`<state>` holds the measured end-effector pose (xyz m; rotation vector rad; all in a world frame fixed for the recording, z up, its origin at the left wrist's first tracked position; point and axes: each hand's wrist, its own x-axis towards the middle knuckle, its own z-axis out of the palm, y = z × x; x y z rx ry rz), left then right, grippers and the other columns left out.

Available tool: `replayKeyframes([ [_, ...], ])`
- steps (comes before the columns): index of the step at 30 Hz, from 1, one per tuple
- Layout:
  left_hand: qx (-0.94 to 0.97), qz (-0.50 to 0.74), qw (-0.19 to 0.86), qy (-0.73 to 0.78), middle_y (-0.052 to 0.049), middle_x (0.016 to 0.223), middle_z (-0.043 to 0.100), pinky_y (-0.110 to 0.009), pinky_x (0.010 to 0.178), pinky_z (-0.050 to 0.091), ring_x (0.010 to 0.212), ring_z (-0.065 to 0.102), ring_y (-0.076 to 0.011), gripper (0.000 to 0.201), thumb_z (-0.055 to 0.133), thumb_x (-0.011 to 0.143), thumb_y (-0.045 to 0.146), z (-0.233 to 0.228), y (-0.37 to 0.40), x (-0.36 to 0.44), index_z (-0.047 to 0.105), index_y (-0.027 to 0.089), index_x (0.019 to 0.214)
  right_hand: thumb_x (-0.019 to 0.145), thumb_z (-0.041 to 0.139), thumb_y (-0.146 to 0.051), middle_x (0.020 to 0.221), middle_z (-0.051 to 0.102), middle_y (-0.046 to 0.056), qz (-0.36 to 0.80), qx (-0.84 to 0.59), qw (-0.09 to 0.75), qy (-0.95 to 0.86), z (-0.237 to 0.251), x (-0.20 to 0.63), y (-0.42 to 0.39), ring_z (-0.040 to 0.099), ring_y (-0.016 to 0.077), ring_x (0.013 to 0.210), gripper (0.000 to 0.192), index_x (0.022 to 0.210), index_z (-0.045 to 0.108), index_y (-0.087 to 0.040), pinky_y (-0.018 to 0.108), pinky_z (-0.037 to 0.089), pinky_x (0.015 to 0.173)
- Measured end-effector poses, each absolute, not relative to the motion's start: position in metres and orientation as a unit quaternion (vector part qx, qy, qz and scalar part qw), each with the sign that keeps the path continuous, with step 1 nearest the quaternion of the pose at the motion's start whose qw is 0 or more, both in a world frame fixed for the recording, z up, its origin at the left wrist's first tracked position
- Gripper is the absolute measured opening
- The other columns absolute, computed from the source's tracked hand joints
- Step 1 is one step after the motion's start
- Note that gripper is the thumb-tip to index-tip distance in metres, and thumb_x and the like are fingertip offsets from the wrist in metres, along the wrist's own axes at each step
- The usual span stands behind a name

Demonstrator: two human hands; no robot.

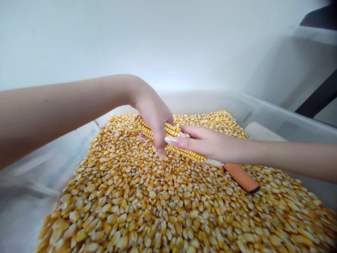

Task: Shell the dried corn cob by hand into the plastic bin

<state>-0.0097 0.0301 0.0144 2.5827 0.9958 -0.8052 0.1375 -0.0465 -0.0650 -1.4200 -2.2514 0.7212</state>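
A yellow corn cob (pixel 172 131) lies slanted above a heap of loose kernels (pixel 168 203). My left hand (pixel 154 114) comes in from the left and curls over the cob's upper part, fingers pointing down. My right hand (pixel 207 142) comes in from the right and grips the cob's lower part, fingers stretched along it. An orange handle (pixel 240 176) lies on the kernels just under my right wrist; whether the hand holds it I cannot tell.
The kernels fill a large translucent plastic bin (pixel 265 114). A pale wall stands behind it. A dark bar (pixel 317 98) crosses the far right.
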Motion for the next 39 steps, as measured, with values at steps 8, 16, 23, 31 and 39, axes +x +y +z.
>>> replayKeyframes([
  [8,0.902,-0.307,0.119,0.279,-0.003,0.069,0.066,-0.026,0.074,0.037,0.074,0.056,-0.0196,0.053,0.062,0.052,0.047,0.031,0.015,-0.015,0.061,0.02,0.097,0.066,0.039,-0.069,0.072,0.049,0.001,0.256,-0.497,0.171,-0.811,-0.05,0.131,-0.053,0.045,0.0126,0.064,0.058,0.09,0.048,-0.017,0.023,0.031,0.052],
  [16,0.906,-0.32,0.101,0.258,-0.003,0.076,0.065,-0.025,0.064,0.04,0.069,0.056,-0.0178,0.048,0.061,0.051,0.051,0.032,0.001,-0.014,0.063,0.019,0.088,0.07,0.026,-0.071,0.055,0.041,-0.002,0.222,-0.512,0.115,-0.822,-0.042,0.128,-0.068,0.036,0.0072,0.048,0.057,0.068,0.041,-0.016,0.021,0.024,0.041],
  [23,0.906,-0.306,0.08,0.28,-0.001,0.074,0.064,-0.025,0.061,0.039,0.067,0.055,-0.0185,0.045,0.064,0.048,0.048,0.025,0.002,-0.007,0.063,0.021,0.083,0.078,0.02,-0.064,0.055,0.047,-0.001,0.142,-0.493,0.099,-0.853,-0.044,0.132,-0.065,0.04,0.0084,0.047,0.053,0.067,0.044,-0.017,0.022,0.024,0.043],
  [31,0.907,-0.29,0.043,0.302,-0.002,0.068,0.063,-0.025,0.061,0.038,0.063,0.055,-0.0187,0.045,0.063,0.047,0.046,0.024,0.004,-0.002,0.064,0.019,0.083,0.076,0.022,-0.065,0.058,0.049,0.0,0.131,-0.502,0.119,-0.847,-0.045,0.138,-0.064,0.043,0.0091,0.05,0.052,0.072,0.044,-0.018,0.021,0.026,0.043],
  [39,0.907,-0.258,0.054,0.328,-0.002,0.067,0.063,-0.025,0.066,0.039,0.068,0.056,-0.0194,0.043,0.065,0.046,0.044,0.021,0.014,-0.005,0.064,0.02,0.083,0.074,0.034,-0.063,0.066,0.054,0.0,0.123,-0.488,0.147,-0.851,-0.047,0.142,-0.056,0.047,0.0108,0.056,0.048,0.088,0.049,-0.019,0.022,0.028,0.046],
])
